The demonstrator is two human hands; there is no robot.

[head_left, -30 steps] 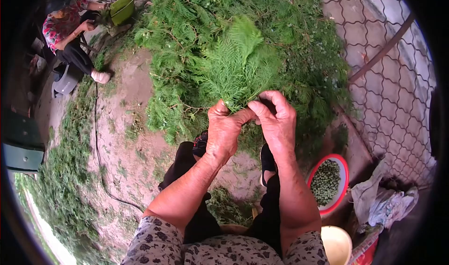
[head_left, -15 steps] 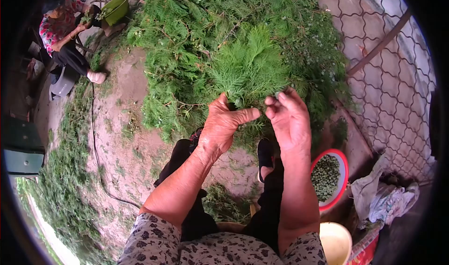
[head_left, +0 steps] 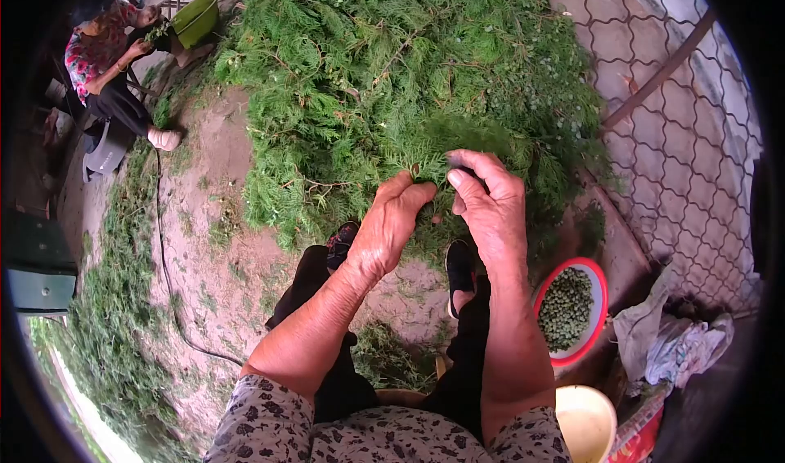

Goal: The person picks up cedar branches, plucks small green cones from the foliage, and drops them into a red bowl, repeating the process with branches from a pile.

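My left hand (head_left: 391, 222) is closed, thumb against fingers, at the base of a feathery evergreen sprig (head_left: 470, 136). The sprig is partly blurred and blends with the pile behind it. Close on the right, my right hand (head_left: 494, 197) has its fingers curled in toward the thumb at the sprig's lower edge; what they pinch, if anything, I cannot make out. Both hands hover over the near edge of a big heap of cut evergreen branches (head_left: 352, 78), which carries small pale cones in places.
A red-rimmed basin (head_left: 601, 299) of small green cones (head_left: 566, 309) stands right of my legs, with a cream bucket (head_left: 585, 418) and crumpled sacks (head_left: 679, 344) nearby. At upper left a seated person (head_left: 102, 54) handles a sprig beside a green basin (head_left: 196, 20). A cable (head_left: 168, 275) crosses the floor.
The sprig, upright and sharp before, is now lower and blurred. My right hand has moved slightly left and its fingers have curled in. My left hand has turned a little, thumb drawn in.
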